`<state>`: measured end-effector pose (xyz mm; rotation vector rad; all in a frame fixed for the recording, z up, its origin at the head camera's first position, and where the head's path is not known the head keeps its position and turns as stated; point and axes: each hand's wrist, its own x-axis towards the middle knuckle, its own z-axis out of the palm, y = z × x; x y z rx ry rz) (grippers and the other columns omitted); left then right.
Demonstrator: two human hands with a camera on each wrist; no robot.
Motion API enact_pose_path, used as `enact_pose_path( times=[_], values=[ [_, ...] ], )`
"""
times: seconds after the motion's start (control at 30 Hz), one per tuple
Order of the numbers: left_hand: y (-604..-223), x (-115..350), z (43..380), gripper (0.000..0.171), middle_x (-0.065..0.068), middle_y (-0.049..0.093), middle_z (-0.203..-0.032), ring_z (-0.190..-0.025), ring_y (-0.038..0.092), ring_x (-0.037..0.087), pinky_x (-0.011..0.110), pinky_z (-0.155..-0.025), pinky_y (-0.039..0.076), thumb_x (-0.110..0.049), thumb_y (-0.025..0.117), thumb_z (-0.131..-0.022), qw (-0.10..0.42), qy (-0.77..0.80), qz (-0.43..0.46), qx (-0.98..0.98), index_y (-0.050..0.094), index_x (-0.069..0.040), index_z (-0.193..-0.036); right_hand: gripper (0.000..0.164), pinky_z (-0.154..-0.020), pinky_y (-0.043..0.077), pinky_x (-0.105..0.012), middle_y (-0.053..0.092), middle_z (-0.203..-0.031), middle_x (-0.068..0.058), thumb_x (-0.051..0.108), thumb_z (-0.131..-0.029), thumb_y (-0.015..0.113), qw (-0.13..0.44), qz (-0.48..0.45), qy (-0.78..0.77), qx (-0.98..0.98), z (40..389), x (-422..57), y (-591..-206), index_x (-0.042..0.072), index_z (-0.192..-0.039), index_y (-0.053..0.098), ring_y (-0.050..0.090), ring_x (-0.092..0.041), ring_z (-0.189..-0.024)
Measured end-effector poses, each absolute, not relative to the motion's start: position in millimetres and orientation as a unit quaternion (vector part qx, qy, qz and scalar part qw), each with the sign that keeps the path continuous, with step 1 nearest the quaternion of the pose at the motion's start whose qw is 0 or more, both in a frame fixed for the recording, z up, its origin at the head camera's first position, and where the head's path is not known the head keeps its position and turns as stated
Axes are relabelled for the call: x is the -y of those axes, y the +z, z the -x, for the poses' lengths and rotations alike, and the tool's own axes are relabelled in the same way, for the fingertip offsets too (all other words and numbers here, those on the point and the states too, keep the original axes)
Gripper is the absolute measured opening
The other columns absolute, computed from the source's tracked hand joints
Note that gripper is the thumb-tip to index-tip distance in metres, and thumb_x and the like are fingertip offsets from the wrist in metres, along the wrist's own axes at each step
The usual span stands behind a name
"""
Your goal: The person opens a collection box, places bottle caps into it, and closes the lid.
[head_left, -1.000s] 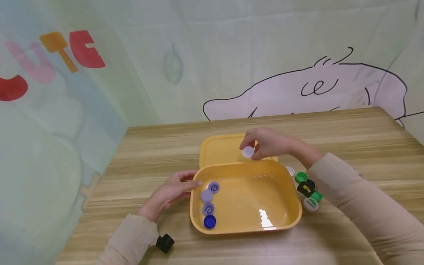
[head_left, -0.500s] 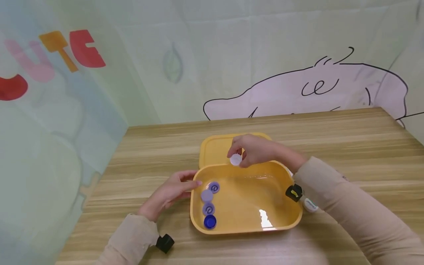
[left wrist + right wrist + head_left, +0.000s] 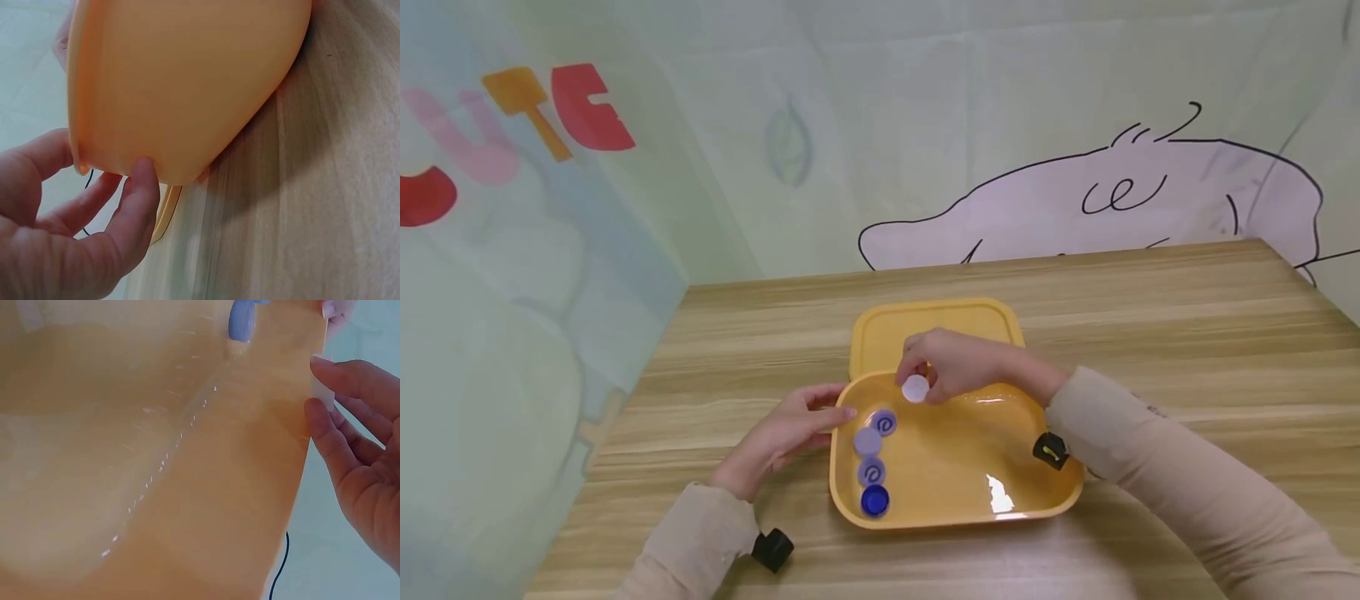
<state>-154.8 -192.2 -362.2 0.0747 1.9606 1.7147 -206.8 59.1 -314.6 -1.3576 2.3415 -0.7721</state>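
Observation:
A yellow plastic box (image 3: 955, 458) stands on the table. My left hand (image 3: 790, 429) grips its left rim, thumb over the edge and fingers against the outer wall, as the left wrist view also shows. Between thumb and fingers, my right hand (image 3: 958, 362) pinches a white bottle cap (image 3: 915, 388) above the box's back rim; the right wrist view shows this cap (image 3: 322, 390) edge-on. Along the left inside of the box run a lilac cap (image 3: 884, 423) with a dark swirl, a plain lilac cap (image 3: 868, 442), another swirl cap (image 3: 872, 472) and a dark blue cap (image 3: 875, 501).
A yellow lid (image 3: 940, 317) lies flat behind the box, partly covered by my right hand. My right sleeve (image 3: 1150, 450) crosses the box's right end and hides the table there. A printed cloth (image 3: 820, 150) hangs behind the wooden table (image 3: 737, 342).
My right hand has carried the white cap left and toward me, from over the lid to the box's back rim. Loose caps right of the box are now hidden. The left hand stays.

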Motion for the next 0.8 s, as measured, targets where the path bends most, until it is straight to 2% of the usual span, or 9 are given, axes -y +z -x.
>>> enact_pose_path(
  times=[0.13,0.27,0.67,0.8],
  values=[
    [-361.3,192.2,154.4,0.062,0.02,0.051,-0.124,-0.101,0.057,0.019,0.033,-0.084,0.052,-0.019,0.067,-0.085,0.266,0.635,-0.033,-0.724,0.041,0.008,-0.134,0.027,-0.068,0.052,-0.021,0.056,-0.087,-0.002,-0.003,-0.072,0.069,0.158,0.492,-0.28,-0.809,204.8,-54.8,-318.6,0.0,-0.099,0.068,0.052,-0.013,-0.079],
    [-361.8,191.6,155.0,0.057,0.022,0.048,-0.127,-0.102,0.057,0.021,0.035,-0.085,0.052,-0.012,0.063,-0.087,0.265,0.635,-0.025,-0.725,0.039,0.009,-0.135,0.027,-0.069,0.053,-0.026,0.056,-0.086,-0.002,-0.004,-0.072,0.069,0.166,0.503,-0.287,-0.798,201.8,-50.9,-322.5,0.0,-0.098,0.069,0.052,-0.013,-0.079],
    [-359.9,194.6,153.0,0.052,0.021,0.049,-0.126,-0.1,0.057,0.019,0.034,-0.084,0.052,-0.009,0.06,-0.088,0.257,0.629,-0.011,-0.734,0.041,0.008,-0.134,0.029,-0.071,0.047,-0.017,0.058,-0.089,0.0,-0.002,-0.071,0.074,0.207,0.524,-0.247,-0.788,191.5,-31.7,-341.5,0.005,-0.099,0.07,0.051,-0.011,-0.08],
    [-361.6,193.4,153.5,0.051,0.02,0.051,-0.123,-0.098,0.058,0.018,0.033,-0.082,0.053,-0.009,0.061,-0.087,0.256,0.63,-0.013,-0.733,0.043,0.007,-0.133,0.028,-0.07,0.044,-0.015,0.058,-0.088,-0.001,-0.002,-0.07,0.074,0.198,0.544,-0.23,-0.782,189.0,-29.4,-349.0,0.005,-0.097,0.07,0.05,-0.011,-0.079]
  ],
)
